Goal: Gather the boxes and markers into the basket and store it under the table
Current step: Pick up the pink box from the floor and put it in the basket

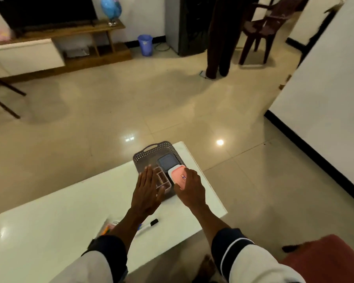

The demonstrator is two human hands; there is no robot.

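So the grey perforated basket (151,151) sits at the far corner of the white table (49,217), handle end pointing away; inside it there's a box with a dark blue-grey lid (168,161) toward the back, and a small pinkish divided tray (161,180) nearer the front-left. The right hand (191,188) is wrapped around a box with a pink lid (179,176), fingers curled over its near end and right side, so the box pokes out ahead and to the left of the grip; it's held over the basket's front-right part, just beside the blue-lid box, and I can't tell if it's touching the basket floor. The left hand (147,190) is flat and relaxed, fingers straight, hovering over the basket's near-left edge with the thumb just by the divided tray; it's gripping nothing. Closer to the person, on the table, a marker with a black cap (151,223) lies partly hidden under the left forearm; next to it a blurry clear pack of coloured markers (108,228).
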